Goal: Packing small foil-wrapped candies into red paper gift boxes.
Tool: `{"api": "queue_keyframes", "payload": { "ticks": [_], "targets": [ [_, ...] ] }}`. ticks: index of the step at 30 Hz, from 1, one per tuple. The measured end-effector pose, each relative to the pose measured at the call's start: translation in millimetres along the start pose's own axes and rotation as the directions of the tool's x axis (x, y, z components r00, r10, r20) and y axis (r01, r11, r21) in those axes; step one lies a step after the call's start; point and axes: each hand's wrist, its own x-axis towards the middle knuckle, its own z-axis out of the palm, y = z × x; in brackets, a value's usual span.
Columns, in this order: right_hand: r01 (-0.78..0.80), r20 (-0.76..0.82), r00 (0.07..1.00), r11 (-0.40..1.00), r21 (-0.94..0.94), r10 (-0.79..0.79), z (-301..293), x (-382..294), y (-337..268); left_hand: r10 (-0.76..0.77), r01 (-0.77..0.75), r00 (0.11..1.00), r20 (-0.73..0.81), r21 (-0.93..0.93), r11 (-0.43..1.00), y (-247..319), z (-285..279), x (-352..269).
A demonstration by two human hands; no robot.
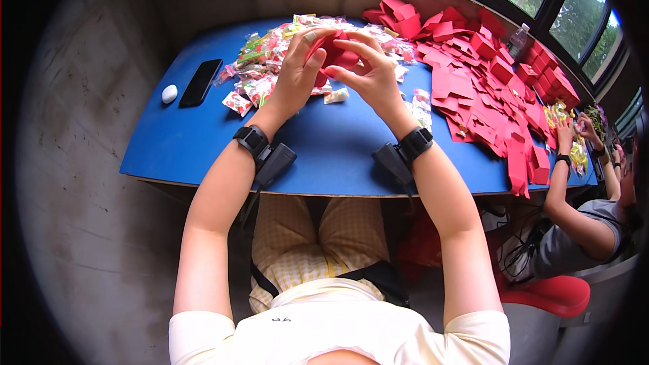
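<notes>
Both hands hold one red paper box [334,56], raised over the far middle of the blue table [324,147]. My left hand [300,68] grips its left side, with a pale band around one finger. On its right side, the fingers and thumb of my right hand [372,68] curl around the box. Its flaps are partly hidden by the fingers. Beneath and behind the hands lies a heap of small wrapped sweets [268,56] in clear, red and green packaging. One wrapped sweet [336,95] rests just below the hands.
A black smartphone [201,82] and a white earbud case [170,94] lie at the left. Flat and folded red boxes [476,86] cover the right side, near a plastic bottle [517,40]. Assembled red boxes [550,78] stand beyond. At the far right, another person's hands [564,134] handle yellow-wrapped items.
</notes>
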Motion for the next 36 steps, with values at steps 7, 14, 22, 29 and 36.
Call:
{"api": "queue_keyframes", "payload": {
  "ticks": [7, 14, 22, 29, 36],
  "targets": [
    [0.053, 0.005, 0.999, 0.998, 0.020, -0.053, 3.0, 1.3, 2.3, -0.090, 0.089, 0.996, -0.005, -0.144, 0.986, 2.2, -2.0, 0.6],
    [-0.015, 0.031, 0.999, 0.999, 0.039, 0.013, 0.9, -1.0, -1.0, -0.158, 0.158, 0.987, 0.010, -0.082, 0.984, 1.3, -2.4, -0.8],
    [0.094, 0.054, 0.994, 0.995, 0.022, -0.095, 2.8, -2.4, -5.1, -0.198, 0.173, 0.974, -0.113, -0.198, 0.965, 3.0, 8.9, -0.2],
    [0.128, 0.042, 0.991, 0.986, -0.107, -0.124, -2.7, -1.4, -1.8, -0.033, 0.034, 0.999, -0.033, 0.042, 0.999, -4.8, 2.1, -2.0],
    [0.087, -0.068, 0.995, 0.990, 0.115, -0.079, 6.3, -4.4, -8.7, 0.020, -0.005, 0.995, -0.099, 0.146, 0.989, -1.8, -1.0, 1.5]
  ]
}}
